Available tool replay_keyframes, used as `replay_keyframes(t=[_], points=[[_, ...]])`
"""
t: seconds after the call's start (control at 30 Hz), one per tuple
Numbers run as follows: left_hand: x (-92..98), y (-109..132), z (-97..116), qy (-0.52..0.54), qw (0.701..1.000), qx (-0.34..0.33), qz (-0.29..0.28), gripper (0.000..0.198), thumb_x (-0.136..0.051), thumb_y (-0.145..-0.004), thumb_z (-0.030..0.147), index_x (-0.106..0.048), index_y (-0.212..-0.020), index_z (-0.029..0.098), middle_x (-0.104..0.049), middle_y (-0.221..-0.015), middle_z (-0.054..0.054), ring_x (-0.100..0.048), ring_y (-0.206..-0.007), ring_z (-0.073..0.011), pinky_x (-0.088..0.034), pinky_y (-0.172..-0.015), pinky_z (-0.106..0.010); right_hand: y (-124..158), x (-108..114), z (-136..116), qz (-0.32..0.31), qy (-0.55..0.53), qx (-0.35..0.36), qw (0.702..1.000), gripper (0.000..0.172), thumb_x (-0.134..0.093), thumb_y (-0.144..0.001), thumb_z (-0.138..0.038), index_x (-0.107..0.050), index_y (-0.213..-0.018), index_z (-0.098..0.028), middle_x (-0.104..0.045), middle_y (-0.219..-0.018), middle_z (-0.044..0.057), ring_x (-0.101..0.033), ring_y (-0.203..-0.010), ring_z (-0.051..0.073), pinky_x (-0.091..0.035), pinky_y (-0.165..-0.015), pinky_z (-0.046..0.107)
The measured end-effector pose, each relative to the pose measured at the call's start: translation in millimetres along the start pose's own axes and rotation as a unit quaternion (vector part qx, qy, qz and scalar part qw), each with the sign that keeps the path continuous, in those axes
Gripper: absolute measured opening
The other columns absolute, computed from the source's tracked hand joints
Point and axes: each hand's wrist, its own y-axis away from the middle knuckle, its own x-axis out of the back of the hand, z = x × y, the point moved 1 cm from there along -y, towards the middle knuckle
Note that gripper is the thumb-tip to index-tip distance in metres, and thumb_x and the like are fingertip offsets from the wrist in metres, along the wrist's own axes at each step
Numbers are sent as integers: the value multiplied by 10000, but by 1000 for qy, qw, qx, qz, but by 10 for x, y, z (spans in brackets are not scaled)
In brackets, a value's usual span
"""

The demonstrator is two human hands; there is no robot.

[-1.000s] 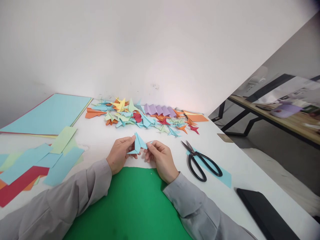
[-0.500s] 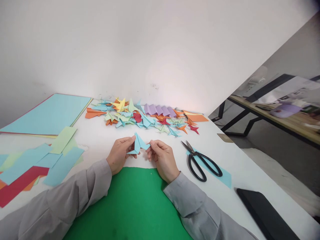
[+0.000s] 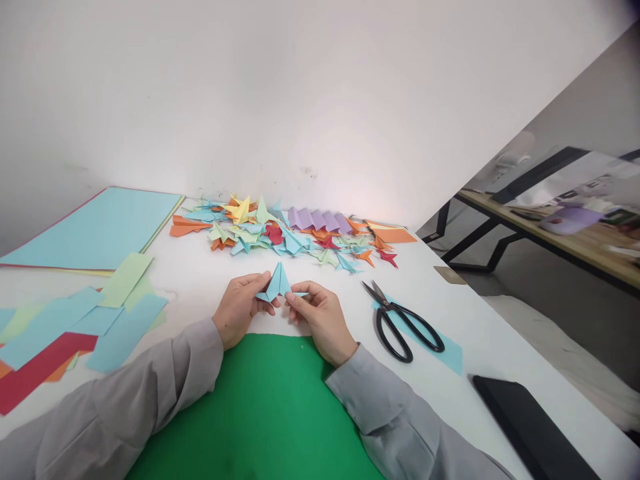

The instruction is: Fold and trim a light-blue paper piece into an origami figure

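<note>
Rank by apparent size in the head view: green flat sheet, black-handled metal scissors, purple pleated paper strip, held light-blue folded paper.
1. Green sheet
2. Scissors
3. Purple strip, folded paper: too alike to rank; the latter partly hidden.

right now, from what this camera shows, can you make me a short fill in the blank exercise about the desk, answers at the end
1. The left hand and right hand hold a folded paper piece that is light ____.
2. The handle loops of the scissors are ____.
3. Of the two hands, the scissors lie nearer the ____ one.
4. The pleated paper beyond the hands is ____.

Missing words: blue; black; right; purple.
</note>
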Motion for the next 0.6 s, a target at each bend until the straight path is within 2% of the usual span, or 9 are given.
replay_keyframes(t=[0.13, 0.4, 0.6], points=[[0, 4, -5, -2, 1000, -1, 7, 299, -692, -683, 394, -622, -635, 106, -585, -610, -38, -546, -559, -126, -425, -485, -245, -8, 6, 3, 3, 3, 5, 1000, 258, -751, -639, -369, -616, -741, -174, -601, -486, -37, -501, -405, 93, -392, -424, 218], [13, -6, -19, 8, 1000, 3, 15, 279, -723, -663, 354, -637, -753, 104, -608, -616, -38, -562, -577, -128, -434, -500, -240, -9, 5, -20, 4, 7, 0, 1000, 332, -672, -709, -483, -598, -638, -167, -580, -447, -19, -489, -393, 91, -389, -429, 212], [14, -3, -16, 17, 1000, 6, 11, 266, -745, -644, 313, -646, -777, 105, -635, -654, -44, -585, -591, -130, -446, -524, -251, -25, 14, 8, 8, -16, -13, 1000, 373, -666, -694, -535, -592, -663, -172, -579, -434, -15, -495, -388, 104, -384, -419, 213]])
